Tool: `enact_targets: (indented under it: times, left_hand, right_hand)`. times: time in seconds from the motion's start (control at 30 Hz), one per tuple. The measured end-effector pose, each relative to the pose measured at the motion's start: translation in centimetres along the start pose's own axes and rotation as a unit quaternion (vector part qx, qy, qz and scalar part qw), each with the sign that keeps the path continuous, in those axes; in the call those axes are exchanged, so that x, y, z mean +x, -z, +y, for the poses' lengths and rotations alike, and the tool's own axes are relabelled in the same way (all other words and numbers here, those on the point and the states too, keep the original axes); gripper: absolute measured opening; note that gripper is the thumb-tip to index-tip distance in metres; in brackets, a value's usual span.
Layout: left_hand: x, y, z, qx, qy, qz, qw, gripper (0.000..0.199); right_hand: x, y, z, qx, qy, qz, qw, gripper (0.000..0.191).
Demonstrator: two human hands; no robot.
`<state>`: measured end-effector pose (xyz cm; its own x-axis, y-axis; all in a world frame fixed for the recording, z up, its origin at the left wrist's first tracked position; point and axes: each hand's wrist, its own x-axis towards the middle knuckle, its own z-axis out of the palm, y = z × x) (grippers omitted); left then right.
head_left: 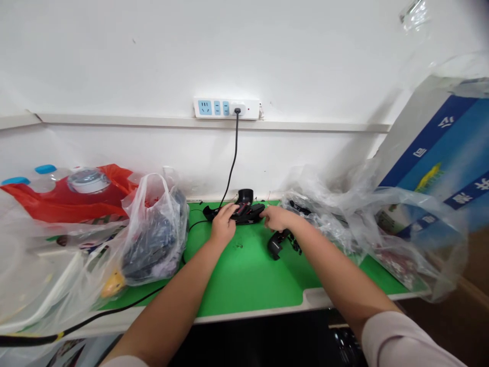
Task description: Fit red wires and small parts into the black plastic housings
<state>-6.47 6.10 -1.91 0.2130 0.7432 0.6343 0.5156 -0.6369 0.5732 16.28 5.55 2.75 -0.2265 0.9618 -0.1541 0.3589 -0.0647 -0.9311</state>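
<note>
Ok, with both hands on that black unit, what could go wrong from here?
The black cable from the white power strip drops toward the black plastic device under the left hand. If they're connected, which I can't confirm, lifting could tug the plug, and it may be live. The loose black plastic piece lies just below the right hand and might get knocked. Tiny dark bits on the green mat could be easily lost.
</note>
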Motion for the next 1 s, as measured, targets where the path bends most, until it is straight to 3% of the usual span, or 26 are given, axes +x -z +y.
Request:
enact_targets:
  times: [0.13, 0.3, 0.43, 0.57, 0.63, 0.77, 0.83, 0.9, 1.0]
  left_hand:
    - [0.3, 1.0, -1.1, 0.012, 0.043, 0.054, 0.998, 0.052]
    - [0.6, 1.2, -2.0, 0.048, 0.071, 0.006, 0.996, 0.046]
    - [0.6, 1.4, -1.9, 0.09, 0.008, -0.021, 0.996, 0.045]
    - [0.2, 2.4, -0.3, 0.033, -0.105, -0.031, 0.993, 0.053]
    - [-0.1, 2.6, 1.1, -0.017, -0.146, -0.07, 0.987, 0.055]
    - [-1.1, 1.6, 3.5, -0.098, -0.18, -0.189, 0.96, 0.054]
    - [-1.5, 0.9, 4.1, -0.114, -0.186, -0.231, 0.948, 0.055]
    - [-1.8, 0.4, 4.4, -0.113, -0.194, -0.244, 0.943, 0.055]
    - [-1.9, 0.4, 4.4, -0.081, -0.21, -0.206, 0.952, 0.055]
  right_hand:
    - [-1.0, -0.4, -0.2, -0.089, 0.057, 0.015, 0.994, 0.04]
    - [-2.7, 0.2, 0.8, -0.183, 0.195, 0.018, 0.964, 0.051]
    - [-4.3, 1.1, 2.3, -0.17, 0.232, 0.098, 0.953, 0.049]
    - [-5.6, 2.5, 3.2, -0.176, 0.248, 0.061, 0.951, 0.052]
    - [-5.8, 3.2, 3.3, -0.177, 0.243, 0.054, 0.952, 0.05]
    - [-5.0, 3.4, 3.6, -0.229, 0.159, 0.181, 0.943, 0.023]
    - [-4.5, 3.1, 3.8, -0.251, 0.12, 0.202, 0.939, 0.018]
    - [-4.2, 2.8, 3.9, -0.264, 0.099, 0.192, 0.94, 0.017]
    - [-4.2, 2.3, 3.9, -0.253, 0.064, 0.162, 0.952, 0.018]
